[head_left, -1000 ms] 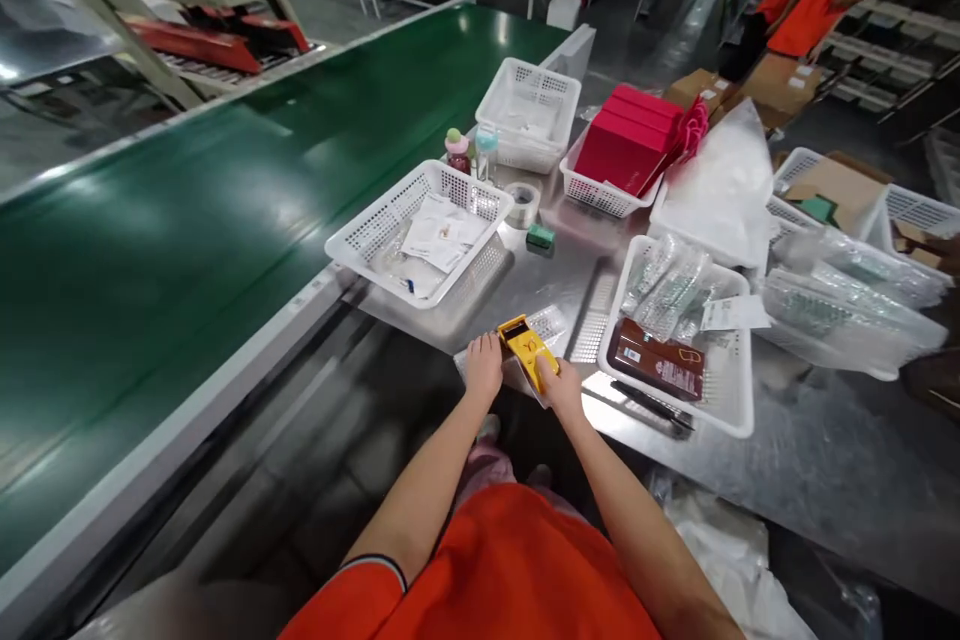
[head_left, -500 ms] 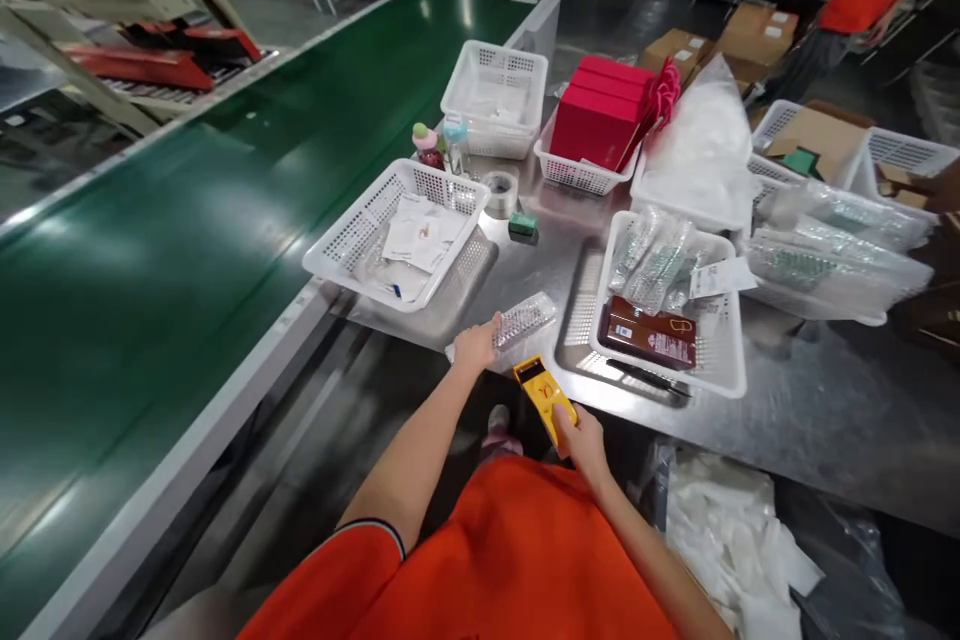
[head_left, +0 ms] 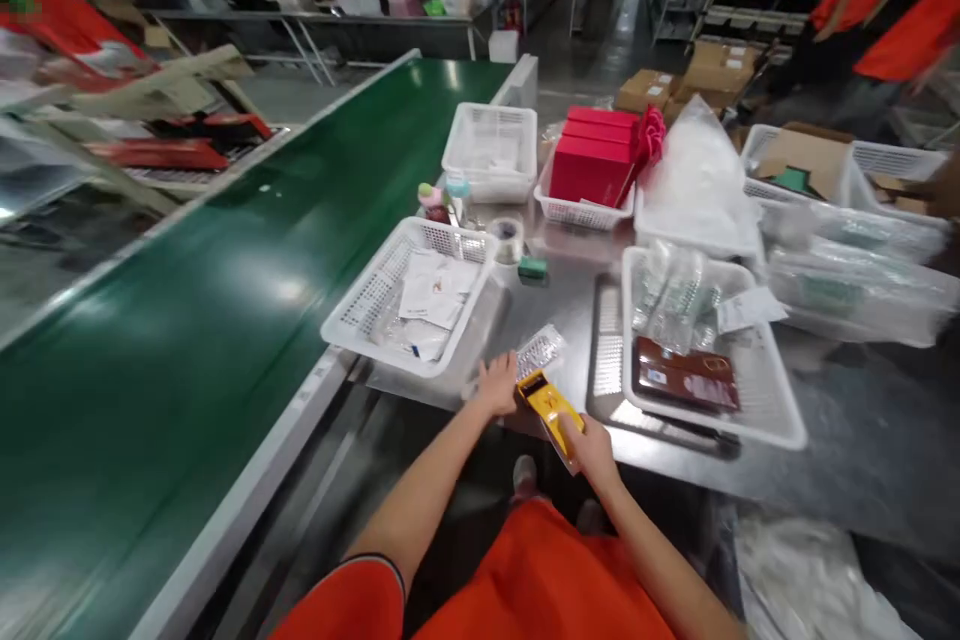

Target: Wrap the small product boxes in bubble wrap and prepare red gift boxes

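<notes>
My right hand [head_left: 592, 450] is closed around the lower end of a slim yellow box [head_left: 551, 405] with a dark panel at its far end. The box is tilted just off the table's front edge. Beside it, my left hand [head_left: 497, 386] lies with fingers stretched out at the near end of a clear bubble-wrap piece [head_left: 541, 348]. That piece rests on the metal table, partly hidden by the hand and the box. To the right, a white basket [head_left: 772, 405] holds bubble-wrapped packs [head_left: 679, 305] and a brown box [head_left: 684, 376].
A white basket [head_left: 352, 325] of papers stands left, against the green conveyor [head_left: 187, 320]. Behind are a tape roll [head_left: 508, 238], a small green box [head_left: 532, 268], bottles, another white basket [head_left: 489, 190] and red bags [head_left: 596, 155]. People in orange stand farther off.
The view has tilted up. My right hand has brought the yellow box closer to my left hand. My left fingers now look flatter and more stretched out beside the bubble wrap.
</notes>
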{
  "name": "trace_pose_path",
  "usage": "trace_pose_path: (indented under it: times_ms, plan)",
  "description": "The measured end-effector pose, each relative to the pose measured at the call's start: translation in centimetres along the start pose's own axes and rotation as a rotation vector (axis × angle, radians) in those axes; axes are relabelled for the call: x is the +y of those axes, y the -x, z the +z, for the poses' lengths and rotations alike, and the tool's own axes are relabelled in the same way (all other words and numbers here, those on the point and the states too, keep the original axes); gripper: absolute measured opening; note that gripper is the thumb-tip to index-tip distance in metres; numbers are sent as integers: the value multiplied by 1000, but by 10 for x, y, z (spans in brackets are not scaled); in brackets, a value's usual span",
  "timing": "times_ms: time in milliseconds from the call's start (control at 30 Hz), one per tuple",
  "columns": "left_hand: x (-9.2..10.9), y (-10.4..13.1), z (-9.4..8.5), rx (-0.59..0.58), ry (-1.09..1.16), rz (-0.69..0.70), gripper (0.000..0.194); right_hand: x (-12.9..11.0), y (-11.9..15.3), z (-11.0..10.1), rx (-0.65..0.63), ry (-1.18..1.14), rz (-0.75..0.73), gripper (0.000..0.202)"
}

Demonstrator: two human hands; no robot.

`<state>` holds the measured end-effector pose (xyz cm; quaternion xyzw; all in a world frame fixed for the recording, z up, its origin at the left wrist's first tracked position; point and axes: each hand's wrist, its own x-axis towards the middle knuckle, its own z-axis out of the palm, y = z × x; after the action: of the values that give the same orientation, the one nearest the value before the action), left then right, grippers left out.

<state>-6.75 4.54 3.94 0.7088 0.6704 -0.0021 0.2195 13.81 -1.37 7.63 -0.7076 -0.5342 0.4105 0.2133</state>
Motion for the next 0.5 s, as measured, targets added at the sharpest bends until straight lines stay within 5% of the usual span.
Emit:
trace_pose_path:
  times_ms: [200, 500]
  plan:
    - [7, -12, 17, 78, -104, -67, 70, 10, -9, 3, -33, -14, 10, 52]
    - [-1, -10, 20, 63, -84, -61, 89, 45, 18, -21, -98, 64, 44, 58]
